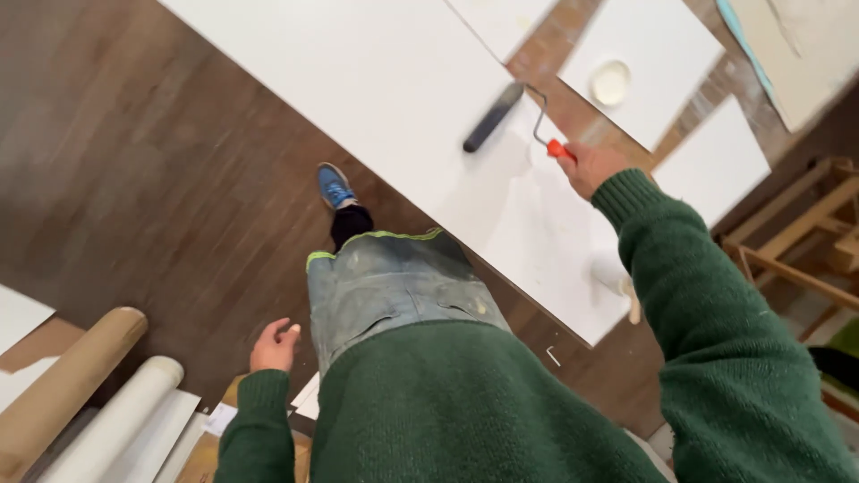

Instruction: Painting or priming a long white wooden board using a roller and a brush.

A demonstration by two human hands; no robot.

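Gripping the paint roller's (494, 117) orange handle, the right hand (591, 167) holds its sleeve on the white panel (376, 80) lying on the surface. The left hand (274, 347) hangs loosely curled, holding nothing. Even strokes would need steady, light pressure, overlapping passes.

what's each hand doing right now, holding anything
Left hand: loosely curled at the side, holding nothing.
Right hand: closed on the roller by its orange grip, roller on the white board.

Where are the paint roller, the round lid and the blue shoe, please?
paint roller (493, 117), head view, on its dark sleeve.
round lid (611, 82), head view, on its centre.
blue shoe (334, 186), head view, on its laced top.
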